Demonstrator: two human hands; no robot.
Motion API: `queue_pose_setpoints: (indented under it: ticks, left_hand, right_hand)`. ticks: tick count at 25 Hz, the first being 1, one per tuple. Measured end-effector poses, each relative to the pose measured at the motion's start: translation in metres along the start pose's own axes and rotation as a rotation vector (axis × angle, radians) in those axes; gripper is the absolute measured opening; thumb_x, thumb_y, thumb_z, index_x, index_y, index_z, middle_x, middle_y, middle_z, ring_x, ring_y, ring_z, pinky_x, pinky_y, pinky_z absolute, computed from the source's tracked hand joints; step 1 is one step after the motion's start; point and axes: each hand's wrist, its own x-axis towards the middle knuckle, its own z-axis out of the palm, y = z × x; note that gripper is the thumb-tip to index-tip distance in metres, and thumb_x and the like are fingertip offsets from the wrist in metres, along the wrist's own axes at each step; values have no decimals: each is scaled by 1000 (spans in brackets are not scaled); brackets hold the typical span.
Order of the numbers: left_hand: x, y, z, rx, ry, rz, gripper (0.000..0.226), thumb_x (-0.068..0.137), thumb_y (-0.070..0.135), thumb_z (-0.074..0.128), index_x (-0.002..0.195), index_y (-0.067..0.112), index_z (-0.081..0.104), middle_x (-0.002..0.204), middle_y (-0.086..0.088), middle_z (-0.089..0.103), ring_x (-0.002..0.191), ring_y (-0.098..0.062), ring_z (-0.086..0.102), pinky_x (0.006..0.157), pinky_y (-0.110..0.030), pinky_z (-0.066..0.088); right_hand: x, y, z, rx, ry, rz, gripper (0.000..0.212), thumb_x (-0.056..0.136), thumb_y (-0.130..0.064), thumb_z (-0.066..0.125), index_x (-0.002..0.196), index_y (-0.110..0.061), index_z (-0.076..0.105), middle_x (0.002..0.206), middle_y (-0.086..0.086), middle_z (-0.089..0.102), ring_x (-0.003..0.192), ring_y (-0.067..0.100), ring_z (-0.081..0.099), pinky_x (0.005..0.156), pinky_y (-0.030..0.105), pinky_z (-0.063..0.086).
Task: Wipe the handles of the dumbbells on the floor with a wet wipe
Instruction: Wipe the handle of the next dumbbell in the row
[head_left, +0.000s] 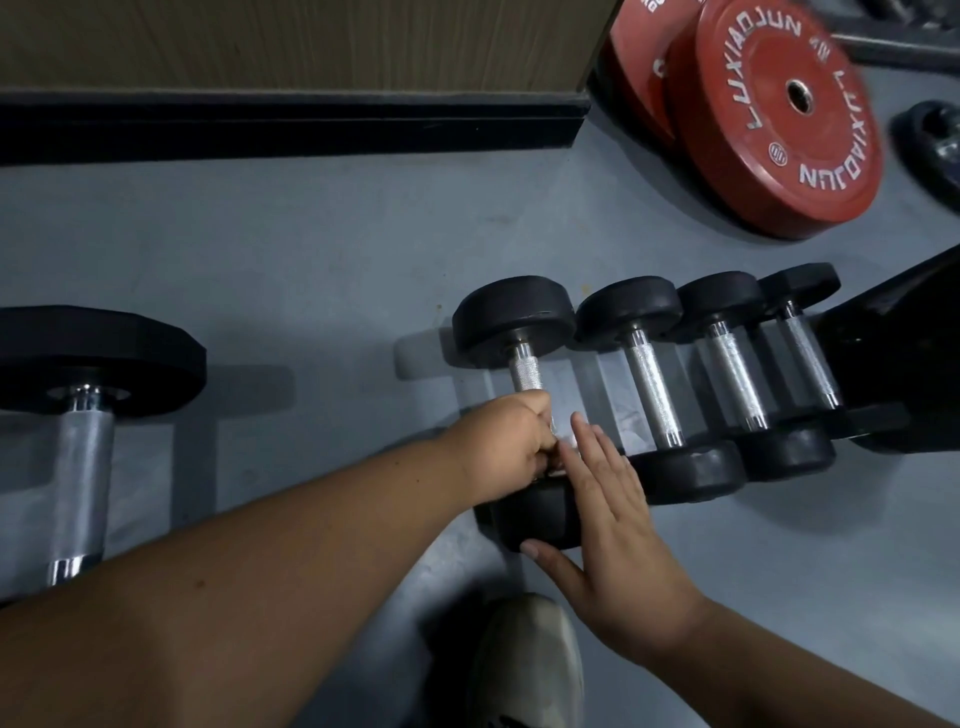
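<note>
- The grey floor (322, 249) is carrying everything in front of me, and it is running up to a black skirting board (291, 130) at the wall.
- Four small dumbbells are lying side by side on it in a row, touching or nearly so: the first dumbbell (514, 317), the second dumbbell (654, 384), the third dumbbell (737, 374) and the fourth dumbbell (808, 358).
- A larger dumbbell (83, 415) is lying well apart at my left.
- Two red weight plates (774, 114) are standing on the floor, leaning near the wall corner.
- A black base (904, 343) is sitting just beside the fourth dumbbell.
- My pale shoe (524, 665) is resting on the floor below the row.
</note>
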Motion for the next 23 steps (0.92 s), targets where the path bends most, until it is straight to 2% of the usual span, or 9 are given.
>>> queue_pose_setpoints:
  ticks: [1, 3, 5, 8, 13, 16, 18, 21, 23]
  left_hand:
    - [1, 1, -1, 28, -6, 11, 25, 86, 10, 68, 65, 21, 60, 85, 3, 49, 70, -8, 48, 64, -18, 36]
    - [3, 2, -3, 68, 19, 42, 11, 89, 20, 68, 85, 14, 77, 86, 7, 45, 75, -8, 49, 68, -20, 40]
    - [8, 4, -5, 70, 38, 47, 16, 91, 27, 67, 96, 17, 79, 85, 10, 43, 77, -8, 49, 71, -23, 43]
    - [21, 2, -10, 85, 103, -20, 19, 88, 31, 71, 100, 18, 78, 89, 10, 44, 86, -13, 54, 81, -31, 48]
    - [34, 1, -16, 102, 167, -118, 23, 89, 29, 70, 108, 17, 76, 105, -3, 53, 99, -23, 57, 89, -33, 47]
    - [25, -4, -10, 27, 185, -104, 23, 87, 28, 73, 106, 17, 76, 101, -2, 55, 96, -21, 59, 88, -33, 49]
    - [13, -5, -1, -4, 165, -62, 19, 86, 28, 73, 101, 17, 78, 94, -1, 55, 88, -18, 59, 82, -30, 50]
    - [-4, 1, 11, -37, 115, -23, 14, 88, 26, 70, 88, 13, 76, 79, 5, 47, 72, -11, 51, 69, -28, 46]
    - [-7, 1, 12, -33, 112, -25, 11, 88, 23, 70, 88, 14, 75, 76, 11, 43, 72, -9, 51, 67, -25, 43]
  right_hand:
    - [-1, 2, -1, 33, 8, -2, 89, 93, -59, 52, 159, -9, 20, 170, 1, 0, 157, 19, -2, 122, 57, 21]
    - [-2, 7, -3, 64, 22, -12, 87, 94, -59, 53, 159, -9, 23, 170, 1, 0, 157, 20, -1, 121, 58, 23]
    - [-3, 13, -4, 50, 36, -22, 86, 95, -61, 51, 159, -12, 23, 170, -1, 0, 157, 21, 0, 120, 57, 25]
    - [-6, 20, -4, 27, 51, -23, 85, 95, -64, 49, 160, -18, 22, 170, -5, 4, 157, 20, 3, 121, 50, 25]
    - [-5, 20, -4, -63, 72, -38, 83, 95, -65, 48, 157, -14, 29, 159, -4, 32, 150, 18, 23, 122, 40, 28]
    - [-4, 16, -2, -106, 105, -82, 78, 95, -62, 50, 150, -8, 39, 147, 3, 41, 141, 24, 35, 119, 41, 31]
    - [-3, 15, -1, -120, 110, -95, 77, 95, -62, 51, 148, -7, 42, 145, 5, 44, 138, 27, 38, 117, 44, 34]
    - [-4, 15, 2, -97, 89, -90, 78, 96, -60, 50, 151, -6, 39, 148, 7, 42, 140, 28, 36, 115, 49, 36]
    - [-7, 18, 2, -81, 73, -106, 77, 98, -55, 50, 154, -5, 34, 155, 8, 34, 147, 28, 29, 116, 52, 35]
